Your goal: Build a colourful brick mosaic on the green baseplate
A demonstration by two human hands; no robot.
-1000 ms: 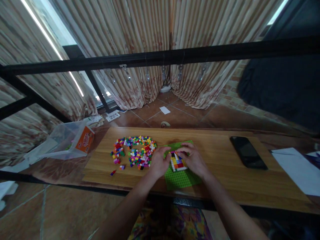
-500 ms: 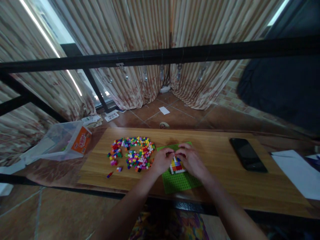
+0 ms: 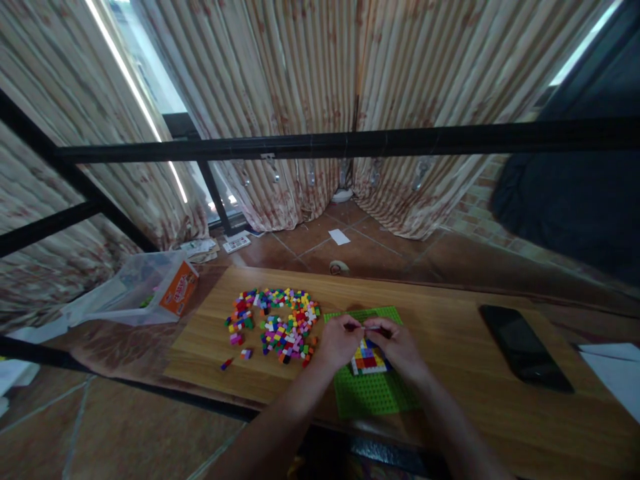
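A loose brick pile [image 3: 280,323] lay just left of the left hand [image 3: 339,341]. Both hands, right hand [image 3: 397,345] included, pinched something small together; under their fingertips sat the brick mosaic [image 3: 369,359] on the green baseplate [image 3: 373,393].

Flat green baseplate [image 3: 373,395] on wooden table, small multicoloured brick patch [image 3: 369,358] mid-plate.

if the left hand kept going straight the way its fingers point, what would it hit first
Probably the right hand: the left hand points rightward, fingertips almost meeting it above the small multicoloured brick build on the green studded baseplate. Depth is unclear.
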